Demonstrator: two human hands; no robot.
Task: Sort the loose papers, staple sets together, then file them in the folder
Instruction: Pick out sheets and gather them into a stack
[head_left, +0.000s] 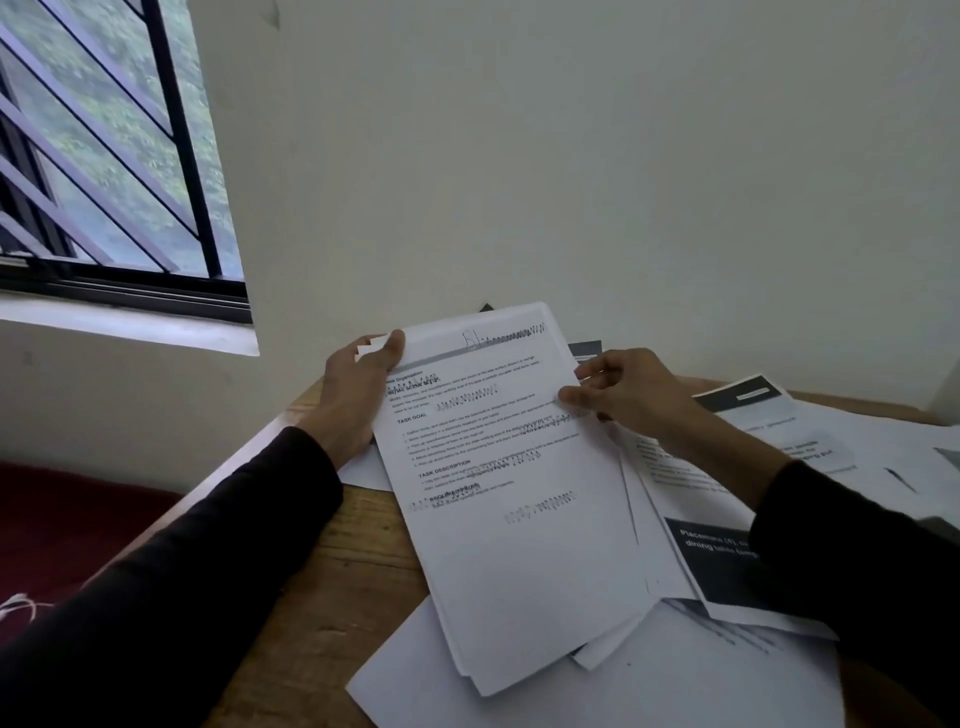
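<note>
Holding a thin stack of white printed paper sheets (514, 499) between both hands, the person keeps it slanted above the brown wooden table (332, 597). The left hand (358, 384) grips the stack's top left corner, with the thumb curled over the front of the top page. The right hand (623, 395) pinches the stack's right edge with bent fingers. Both arms wear dark long sleeves (208, 561). The top page has black printed lines and some scribbles on it.

Under the stack and near the right hand, more loose white sheets (649, 686) lie spread on the table. Below the right arm sits a white page with a dark grey block and pale words (717, 566). Beyond the right hand lies another white page with a dark band at its top (748, 400). Far past the left hand, a window with black bars (104, 156) is set in the pale wall (571, 156).
</note>
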